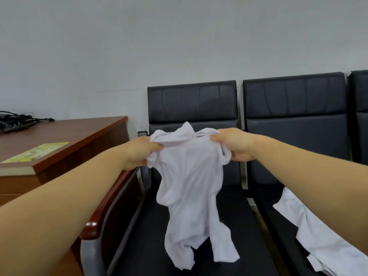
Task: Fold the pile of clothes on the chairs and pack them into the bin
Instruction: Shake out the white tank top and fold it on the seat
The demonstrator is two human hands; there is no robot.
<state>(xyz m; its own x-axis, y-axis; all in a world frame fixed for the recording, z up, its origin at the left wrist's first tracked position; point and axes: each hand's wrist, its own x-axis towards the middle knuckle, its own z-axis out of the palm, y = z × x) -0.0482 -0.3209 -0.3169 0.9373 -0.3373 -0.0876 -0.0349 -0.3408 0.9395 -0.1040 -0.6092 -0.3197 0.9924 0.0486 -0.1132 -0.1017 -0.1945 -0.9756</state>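
Nearest, at the lower right, a second white garment (pixel 326 242) lies spread over the seat of the right-hand chair (pixel 294 100), waiting its turn. Further in, over the seat of the left chair (pixel 191 102), a white shirt (pixel 191 186) hangs in the air from its top edge. Its lower end is crumpled and twisted just above the seat.

The left hand (pixel 139 152) bunches the cloth at the left shoulder and the right hand (pixel 233 146) at the right. Each grip is clamped on the shirt with the fingers curled round it.

The shirt looks thin, light and limp. It will likely sag and twist rather than hold a shape, so the shoulder seams seem the best places to hold while shaking it flat.

Far left stands a wooden table (pixel 65 132) with a yellow sheet (pixel 37 152) and cables (pixel 14 120). No bin shows.
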